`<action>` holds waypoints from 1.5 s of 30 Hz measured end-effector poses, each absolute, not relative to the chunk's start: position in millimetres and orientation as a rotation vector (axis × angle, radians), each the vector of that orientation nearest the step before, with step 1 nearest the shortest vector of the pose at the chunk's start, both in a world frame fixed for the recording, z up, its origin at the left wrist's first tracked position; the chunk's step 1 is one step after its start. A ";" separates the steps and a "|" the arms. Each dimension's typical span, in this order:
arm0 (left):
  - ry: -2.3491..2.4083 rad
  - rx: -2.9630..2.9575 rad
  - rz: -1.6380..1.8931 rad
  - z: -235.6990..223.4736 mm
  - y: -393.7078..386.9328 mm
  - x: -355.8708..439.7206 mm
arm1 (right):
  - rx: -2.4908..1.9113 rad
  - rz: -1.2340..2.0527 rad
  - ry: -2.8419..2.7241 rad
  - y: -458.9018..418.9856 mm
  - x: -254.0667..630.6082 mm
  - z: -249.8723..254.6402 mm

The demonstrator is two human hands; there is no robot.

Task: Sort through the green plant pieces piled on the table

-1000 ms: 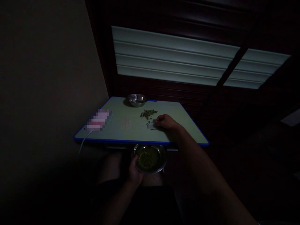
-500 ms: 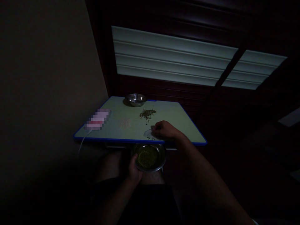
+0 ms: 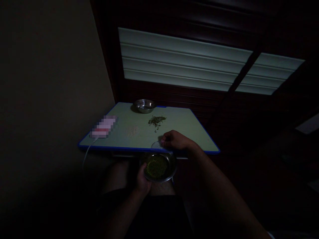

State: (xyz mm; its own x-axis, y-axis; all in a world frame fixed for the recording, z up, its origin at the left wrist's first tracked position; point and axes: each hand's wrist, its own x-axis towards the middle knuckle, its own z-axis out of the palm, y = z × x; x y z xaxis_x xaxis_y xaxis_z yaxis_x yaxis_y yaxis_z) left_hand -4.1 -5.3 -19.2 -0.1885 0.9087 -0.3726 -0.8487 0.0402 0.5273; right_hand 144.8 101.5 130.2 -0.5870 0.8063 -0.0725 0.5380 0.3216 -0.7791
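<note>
My left hand (image 3: 144,181) grips the near left rim of a metal bowl (image 3: 172,170), thumb over the edge, just below the table's front edge. Small green grains (image 3: 156,166), like mung beans, lie inside it. My right hand (image 3: 174,140) is closed on a thin clear piece with a rounded edge (image 3: 156,145), at the front edge of the table above the bowl. Its exact kind is hard to make out in the dim light. A loose pile of dark greenish grains (image 3: 156,120) lies on the table beyond my right hand.
The pale table (image 3: 194,127) has a blue rim. A second metal bowl (image 3: 145,106) stands at its back edge. A phone (image 3: 104,126) with a white cable (image 3: 86,153) lies at the left. Faint pale bits (image 3: 133,130) are spread near the middle. A wall rises on the left.
My right hand has drawn the clear piece slightly toward me, to the table edge. The few grains beside it there are no longer visible. My left hand and the bowl stay put.
</note>
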 end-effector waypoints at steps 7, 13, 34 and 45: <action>0.791 0.076 1.570 -18.3 -6.0 -4.5 | -1.356 1.083 -1.737 125.0 150.8 118.0; 0.777 0.074 1.582 -19.0 -6.4 -3.8 | -1.686 0.652 -1.665 160.4 152.9 104.5; 0.771 0.020 1.555 -17.0 -7.8 -4.7 | -1.779 0.679 -2.007 183.0 130.1 128.2; 0.777 0.032 1.593 -15.9 -7.5 -4.3 | -1.605 0.759 -2.172 185.1 112.9 128.5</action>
